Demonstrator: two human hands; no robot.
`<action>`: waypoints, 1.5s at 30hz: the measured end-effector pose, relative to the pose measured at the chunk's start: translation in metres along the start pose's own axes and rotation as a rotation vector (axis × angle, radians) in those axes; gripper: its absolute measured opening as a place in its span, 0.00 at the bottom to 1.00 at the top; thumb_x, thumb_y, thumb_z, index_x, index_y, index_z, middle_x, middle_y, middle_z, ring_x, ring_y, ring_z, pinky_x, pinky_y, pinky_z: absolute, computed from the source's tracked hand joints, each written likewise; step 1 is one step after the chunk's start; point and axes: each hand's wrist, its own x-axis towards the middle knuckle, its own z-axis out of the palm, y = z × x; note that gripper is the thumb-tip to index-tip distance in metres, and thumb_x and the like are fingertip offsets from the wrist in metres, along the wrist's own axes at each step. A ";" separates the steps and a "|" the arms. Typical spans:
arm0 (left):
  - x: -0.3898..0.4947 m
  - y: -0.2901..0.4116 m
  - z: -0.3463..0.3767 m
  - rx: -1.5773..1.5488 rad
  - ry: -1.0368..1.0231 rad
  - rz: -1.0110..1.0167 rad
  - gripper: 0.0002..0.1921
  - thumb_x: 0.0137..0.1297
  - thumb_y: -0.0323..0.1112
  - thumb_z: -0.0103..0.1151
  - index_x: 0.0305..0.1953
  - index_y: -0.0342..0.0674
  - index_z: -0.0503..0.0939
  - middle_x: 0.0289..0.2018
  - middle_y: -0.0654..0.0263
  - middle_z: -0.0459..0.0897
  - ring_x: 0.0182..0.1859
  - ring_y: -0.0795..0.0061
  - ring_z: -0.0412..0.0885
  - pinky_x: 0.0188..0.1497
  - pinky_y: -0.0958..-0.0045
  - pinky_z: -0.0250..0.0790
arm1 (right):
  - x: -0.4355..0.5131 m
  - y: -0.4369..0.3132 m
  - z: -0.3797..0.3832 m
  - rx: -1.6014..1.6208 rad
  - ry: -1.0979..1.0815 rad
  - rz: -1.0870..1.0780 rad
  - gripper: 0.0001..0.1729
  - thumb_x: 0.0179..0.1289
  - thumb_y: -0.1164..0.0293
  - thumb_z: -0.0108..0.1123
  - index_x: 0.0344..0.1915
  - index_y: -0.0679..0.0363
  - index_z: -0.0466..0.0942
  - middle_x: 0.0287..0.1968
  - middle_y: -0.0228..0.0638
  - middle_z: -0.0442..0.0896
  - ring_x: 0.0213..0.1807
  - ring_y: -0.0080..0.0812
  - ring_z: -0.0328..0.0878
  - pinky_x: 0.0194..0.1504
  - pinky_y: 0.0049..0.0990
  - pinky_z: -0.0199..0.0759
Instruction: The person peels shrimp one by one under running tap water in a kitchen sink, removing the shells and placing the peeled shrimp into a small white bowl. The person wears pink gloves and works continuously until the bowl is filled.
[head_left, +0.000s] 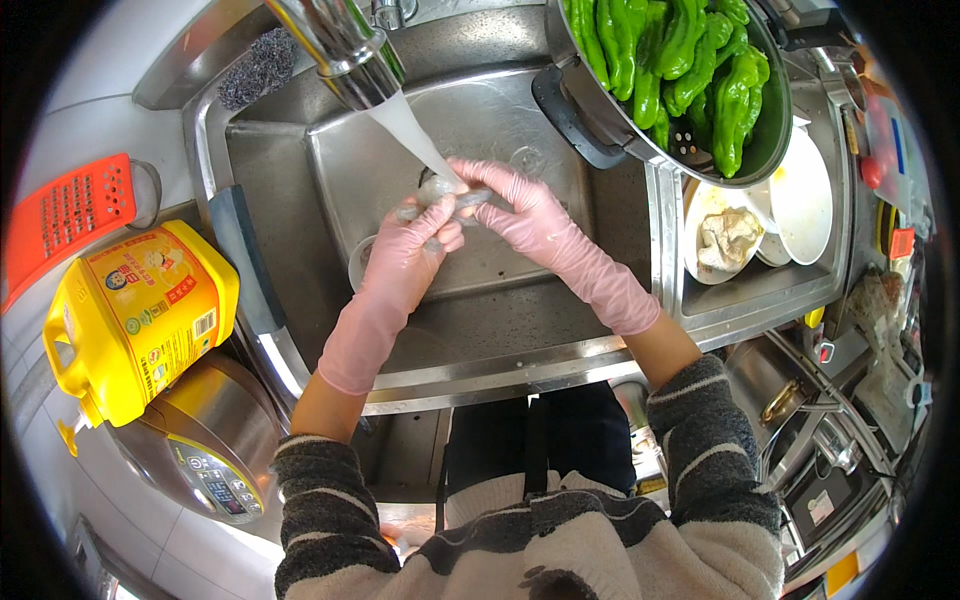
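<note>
Water pours from the chrome faucet (367, 71) onto my two hands, which meet over the steel sink (495, 255). Both wear pink gloves. My left hand (416, 232) grips greyish, translucent pieces that look like raw shrimp (433, 189), with some poking out between the fingers. My right hand (517, 199) pinches the end of one grey piece (474, 198) that lies between both hands. A small white dish (361, 259) in the sink is partly hidden behind my left hand.
At upper right, a pot (585, 105) of green peppers (675, 60) overhangs the sink. White plates (802, 202) fill the side basin, one bearing a pale crumpled item (727, 238). Left stand a yellow detergent jug (142, 322), red grater (75, 214), rice cooker (217, 442) and scouring pad (259, 69).
</note>
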 end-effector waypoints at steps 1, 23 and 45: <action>0.002 -0.001 -0.001 0.128 -0.011 0.028 0.12 0.66 0.29 0.56 0.48 0.32 0.73 0.36 0.63 0.78 0.27 0.84 0.62 0.31 0.81 0.57 | -0.002 0.002 -0.002 -0.084 -0.001 0.060 0.22 0.59 0.79 0.59 0.55 0.58 0.73 0.50 0.36 0.78 0.50 0.30 0.75 0.55 0.28 0.67; 0.019 -0.007 -0.010 1.364 0.094 0.784 0.14 0.51 0.19 0.57 0.41 0.36 0.74 0.36 0.53 0.80 0.40 0.54 0.80 0.42 0.64 0.72 | 0.005 -0.008 -0.009 -0.257 0.051 -0.055 0.16 0.51 0.73 0.66 0.42 0.54 0.76 0.39 0.35 0.79 0.38 0.36 0.79 0.40 0.30 0.74; 0.013 0.005 -0.010 1.026 0.083 0.309 0.06 0.58 0.27 0.63 0.36 0.34 0.80 0.27 0.74 0.77 0.31 0.87 0.70 0.35 0.82 0.63 | 0.000 0.018 -0.010 0.183 0.247 0.026 0.14 0.53 0.81 0.66 0.42 0.58 0.81 0.35 0.23 0.80 0.35 0.15 0.69 0.40 0.16 0.66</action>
